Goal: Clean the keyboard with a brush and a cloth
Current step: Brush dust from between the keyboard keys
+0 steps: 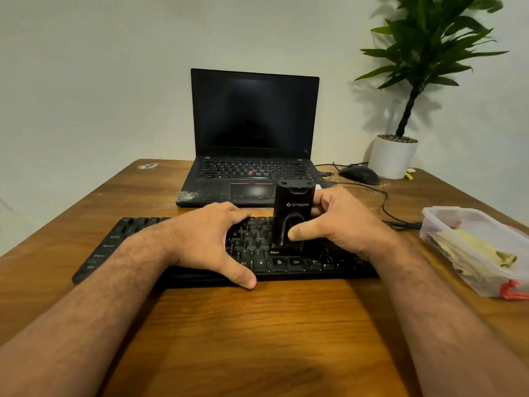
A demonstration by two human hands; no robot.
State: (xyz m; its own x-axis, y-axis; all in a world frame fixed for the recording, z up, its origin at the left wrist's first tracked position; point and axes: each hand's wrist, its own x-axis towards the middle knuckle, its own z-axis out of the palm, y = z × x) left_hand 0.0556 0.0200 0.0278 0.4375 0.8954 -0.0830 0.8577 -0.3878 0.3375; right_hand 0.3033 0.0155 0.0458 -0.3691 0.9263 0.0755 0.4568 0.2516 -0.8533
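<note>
Near table (pixel 257 339) strip before the keyboard (pixel 120 242): bare wood, crossed only by both forearms; keyboard's left end uncovered; its middle is occupied by the left hand (pixel 209 239), its right part by the brush (pixel 293 216) and right hand (pixel 340 224); behind, passage is blocked by the laptop (pixel 254 133); right side is crowded by a tub (pixel 483 247), cable (pixel 385 204), mouse (pixel 359 173), pot (pixel 392 159); far-left table open.

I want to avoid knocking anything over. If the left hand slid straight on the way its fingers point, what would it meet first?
The left hand rests on the keyboard, fingers pointing right and away. First in that line is probably the black brush tool that the right hand holds upright on the keys; the depth between them is unclear.
</note>
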